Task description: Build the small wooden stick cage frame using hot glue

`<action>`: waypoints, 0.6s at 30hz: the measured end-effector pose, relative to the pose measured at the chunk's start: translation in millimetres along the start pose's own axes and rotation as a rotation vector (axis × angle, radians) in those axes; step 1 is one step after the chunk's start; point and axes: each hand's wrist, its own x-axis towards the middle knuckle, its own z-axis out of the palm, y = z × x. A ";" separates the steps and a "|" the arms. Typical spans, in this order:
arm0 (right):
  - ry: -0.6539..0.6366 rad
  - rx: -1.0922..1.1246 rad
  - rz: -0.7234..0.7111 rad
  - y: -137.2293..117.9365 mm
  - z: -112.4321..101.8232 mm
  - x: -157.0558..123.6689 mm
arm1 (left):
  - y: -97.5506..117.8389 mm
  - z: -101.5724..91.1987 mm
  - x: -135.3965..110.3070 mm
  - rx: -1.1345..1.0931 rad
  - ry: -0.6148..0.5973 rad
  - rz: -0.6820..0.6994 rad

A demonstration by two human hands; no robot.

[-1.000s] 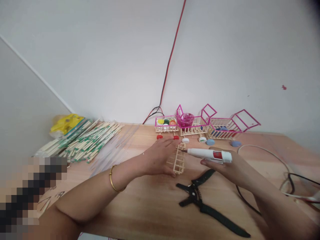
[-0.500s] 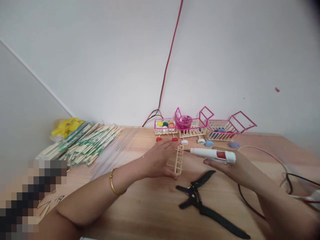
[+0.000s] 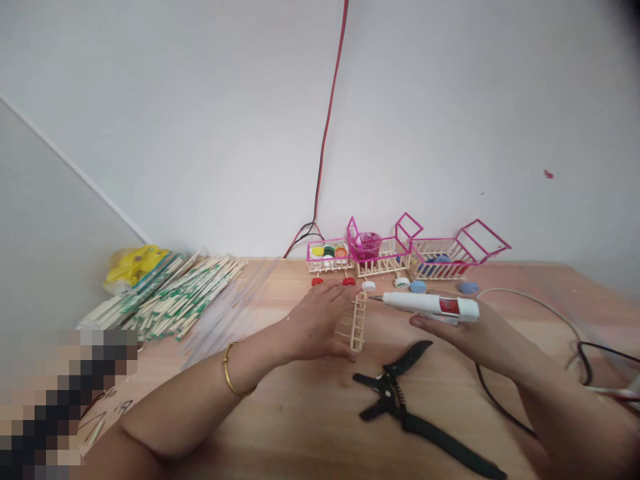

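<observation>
My left hand grips a small ladder-like frame of wooden sticks, holding it upright on the wooden table. My right hand holds a white glue gun with a red label, lying across its fingers. The gun's nozzle points left and sits close to the top of the stick frame, a small gap apart. A gold bangle is on my left wrist.
Black pliers lie open on the table in front of my hands. Small stick carts with pink frames and bottle-cap wheels line the wall. Bundles of chopsticks lie at the left. Cables trail at the right.
The glue gun's nozzle has drawn slightly back to the right from the stick frame. My left hand keeps its hold on the frame. The view has shifted a little.
</observation>
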 end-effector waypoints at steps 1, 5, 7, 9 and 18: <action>-0.001 0.006 0.004 0.6 0.0 -0.1 | 0.0 0.2 0.1 -0.001 0.002 -0.004; -0.012 0.005 0.043 4.8 1.0 -0.3 | 0.9 0.6 0.6 0.006 0.013 -0.010; -0.021 0.012 0.041 6.6 2.0 -0.4 | 1.5 0.6 1.0 0.021 0.007 -0.016; -0.013 0.025 0.030 7.9 2.7 -0.3 | 1.8 0.8 1.5 0.043 0.000 -0.022; 0.021 -0.193 -0.086 20.6 -1.9 4.7 | 1.5 -0.2 2.1 0.051 -0.016 -0.010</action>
